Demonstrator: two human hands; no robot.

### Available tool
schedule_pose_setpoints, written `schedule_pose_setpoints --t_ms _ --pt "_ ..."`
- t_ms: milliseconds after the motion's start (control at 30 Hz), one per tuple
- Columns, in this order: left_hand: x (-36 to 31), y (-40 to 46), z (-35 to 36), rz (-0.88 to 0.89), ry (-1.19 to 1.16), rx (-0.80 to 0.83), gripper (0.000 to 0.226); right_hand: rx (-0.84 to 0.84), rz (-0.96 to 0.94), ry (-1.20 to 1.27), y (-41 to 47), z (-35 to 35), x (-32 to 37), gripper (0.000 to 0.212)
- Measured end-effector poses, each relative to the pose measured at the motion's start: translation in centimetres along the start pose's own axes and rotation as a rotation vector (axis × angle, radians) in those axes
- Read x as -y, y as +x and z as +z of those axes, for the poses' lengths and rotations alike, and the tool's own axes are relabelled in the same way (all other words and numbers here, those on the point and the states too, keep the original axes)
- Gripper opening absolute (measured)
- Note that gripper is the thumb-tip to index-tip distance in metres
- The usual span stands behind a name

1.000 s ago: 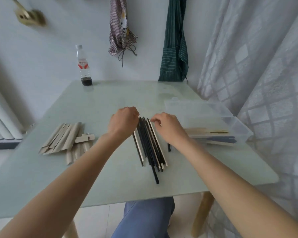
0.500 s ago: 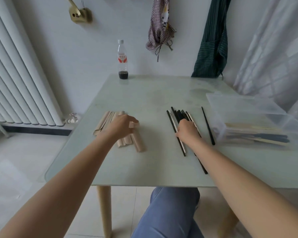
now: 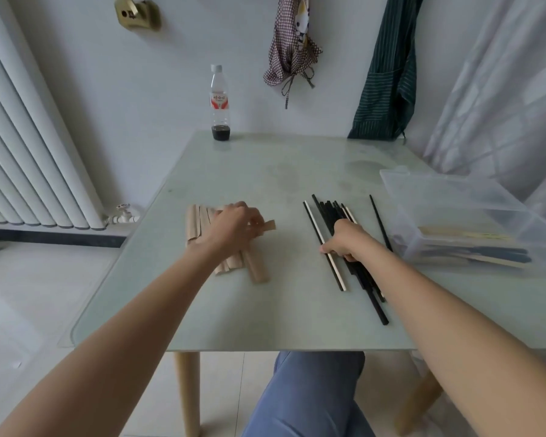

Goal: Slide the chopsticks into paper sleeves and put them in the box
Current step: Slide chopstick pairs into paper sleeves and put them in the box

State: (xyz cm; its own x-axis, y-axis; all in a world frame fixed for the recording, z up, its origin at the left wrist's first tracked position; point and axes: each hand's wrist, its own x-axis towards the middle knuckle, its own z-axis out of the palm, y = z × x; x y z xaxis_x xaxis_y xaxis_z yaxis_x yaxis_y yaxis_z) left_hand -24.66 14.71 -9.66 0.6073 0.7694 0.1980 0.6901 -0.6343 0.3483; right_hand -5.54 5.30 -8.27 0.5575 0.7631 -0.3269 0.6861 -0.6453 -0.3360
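Two hands are on the glass table, which makes a handy landmark, so biggest stuff first. Behind the table there's a white wall with a radiator off its left side, a sheer curtain off its right, and two aprons hanging above its far edge. On the table's right edge sits the clear plastic box with some sleeved pairs already lying inside. A nearly empty bottle stands at the far edge.

Mid-table, the loose chopsticks lie fanned out, mostly black with a couple pale ones. The right hand has its fingers curled down on that pile, apparently pinching a stick or two, though which ones is hard to tell. Left of them is the paper sleeves heap, where the left hand pinches one sleeve between thumb and fingertips, its end poking out to the right.

What could go wrong, at a guess: that glass looks slick, so dragging one stick could scatter the fan or roll some off the near edge. Grabbing a mismatched black and pale pair seems easy too, and a flimsy sleeve may crumple if the tips go in crooked.
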Motion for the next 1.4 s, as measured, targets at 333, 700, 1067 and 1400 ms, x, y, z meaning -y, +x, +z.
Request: schedule_pose_setpoints --t_ms 333,700,1067,1400 --pt "-3.7 -0.3 0.5 0.095 -0.191 -0.041 0.023 -0.108 -0.321 0.738 -2.2 -2.0 0.1 0.026" --pt "-3.6 -2.6 -0.7 0.091 -0.222 -0.037 0.024 -0.270 -0.370 1.031 -2.7 -1.3 0.9 0.018" --pt "-4.2 -3.5 -1.5 0.074 -0.336 -0.060 0.017 -0.300 -0.361 1.151 -3.6 -1.5 -0.1 0.022" --pt "-5.0 -3.2 -2.0 -0.017 -0.353 -0.065 0.020 -0.143 -0.387 1.198 -4.8 -0.9 0.2 0.016"
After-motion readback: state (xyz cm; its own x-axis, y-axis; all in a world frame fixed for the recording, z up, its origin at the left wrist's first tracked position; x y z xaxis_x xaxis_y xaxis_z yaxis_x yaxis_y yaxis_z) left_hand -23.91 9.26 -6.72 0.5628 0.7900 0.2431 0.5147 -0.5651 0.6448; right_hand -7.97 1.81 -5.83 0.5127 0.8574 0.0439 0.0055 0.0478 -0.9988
